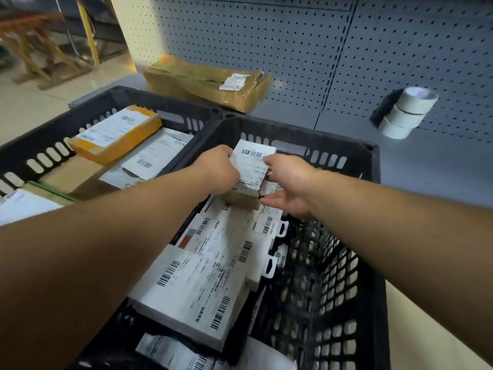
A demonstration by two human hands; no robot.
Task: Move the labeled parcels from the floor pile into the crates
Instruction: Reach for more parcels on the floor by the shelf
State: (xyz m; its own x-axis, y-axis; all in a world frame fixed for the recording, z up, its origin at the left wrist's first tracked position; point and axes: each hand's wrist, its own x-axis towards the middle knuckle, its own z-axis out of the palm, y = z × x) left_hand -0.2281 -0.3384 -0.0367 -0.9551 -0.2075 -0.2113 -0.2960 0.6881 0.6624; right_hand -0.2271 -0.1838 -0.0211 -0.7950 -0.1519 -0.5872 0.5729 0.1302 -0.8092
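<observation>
Both hands are reaching into the right crate, a black slotted plastic bin. The left hand is gripping the left edge of a small labeled parcel, fingers curled round it. The right hand is holding the parcel's right side, thumb on top and fingers underneath. The parcel is sitting tilted above a stack of white labeled boxes filling the crate's left half; the right half is showing bare mesh.

The left crate is standing touching the right one and is holding a yellow parcel lying over flat packages.

Both crates are standing on a grey shelf surface backed by perforated pegboard. A worn cardboard package is lying behind the crates. Three tape rolls are hanging stacked on a pegboard hook. Beige tiled floor and wooden furniture are showing at far left.
</observation>
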